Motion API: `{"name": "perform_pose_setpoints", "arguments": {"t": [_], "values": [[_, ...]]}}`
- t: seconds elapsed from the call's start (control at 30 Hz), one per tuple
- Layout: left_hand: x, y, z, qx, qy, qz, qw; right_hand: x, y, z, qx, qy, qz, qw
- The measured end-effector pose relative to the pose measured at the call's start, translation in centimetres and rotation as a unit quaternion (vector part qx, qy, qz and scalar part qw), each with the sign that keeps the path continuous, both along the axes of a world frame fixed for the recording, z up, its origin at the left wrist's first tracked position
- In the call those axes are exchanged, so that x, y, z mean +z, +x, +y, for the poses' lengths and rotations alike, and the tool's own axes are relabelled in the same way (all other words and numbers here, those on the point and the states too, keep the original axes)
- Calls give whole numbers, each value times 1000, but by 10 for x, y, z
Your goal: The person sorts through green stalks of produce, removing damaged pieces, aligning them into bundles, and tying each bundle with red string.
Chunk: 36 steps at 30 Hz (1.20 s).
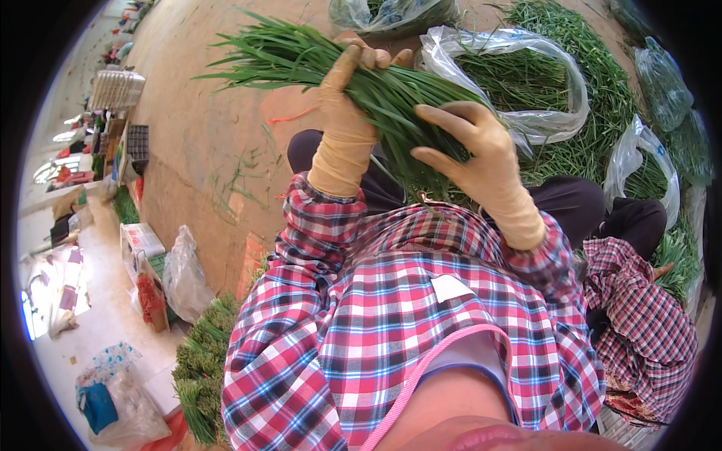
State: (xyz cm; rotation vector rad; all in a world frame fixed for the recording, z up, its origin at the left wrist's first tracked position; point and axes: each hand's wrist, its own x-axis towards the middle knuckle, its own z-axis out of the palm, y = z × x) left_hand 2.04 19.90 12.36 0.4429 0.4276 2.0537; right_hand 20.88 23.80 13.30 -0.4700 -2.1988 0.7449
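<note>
My left hand, in a pale yellow rubber glove, grips a bunch of long flat green leaves, likely garlic chives. The leaf tips fan out to the left, and the narrower stalk end runs to the right. My right hand, gloved alike, is over the lower right part of the bunch. Its thumb and forefinger are apart against the leaves, and some leaves droop below them. Whether its hidden fingers hold any stalks is not visible. Beyond the right hand lies an open clear plastic bag with more green stalks inside.
Loose greens are heaped at the right. Another filled plastic bag sits ahead. A co-worker in a checked sleeve is close on my right. Bundled green stalks with buds stand at my left, near a white plastic bag.
</note>
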Motion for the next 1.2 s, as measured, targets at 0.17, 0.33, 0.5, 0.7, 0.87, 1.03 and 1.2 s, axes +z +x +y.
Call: {"name": "perform_pose_setpoints", "arguments": {"t": [0.17, 0.33, 0.5, 0.7, 0.87, 1.03, 1.2], "values": [[3, -7, -6, 12, 8, -16, 1000, -6, 9, 9, 129, -310, 117, 935], [-13, -45, -22, 49, 17, -44, 998, -49, 81, 43, 166, -556, 282, 764], [-19, -68, -29, 112, 2, -46, 993, -55, 141, 56, 204, -596, 341, 698], [-24, -89, -32, 137, 9, -72, 988, -79, 181, 72, -22, -446, 100, 889], [-3, -72, -16, -90, 48, -113, 988, -52, 125, 89, 38, -229, 3, 973], [-6, -29, 84, -160, -232, 129, 951, -75, 48, 119, 319, -483, 22, 815], [-14, 33, 141, -246, -385, 220, 862, -119, 24, 51, 266, -730, 228, 587]]}}
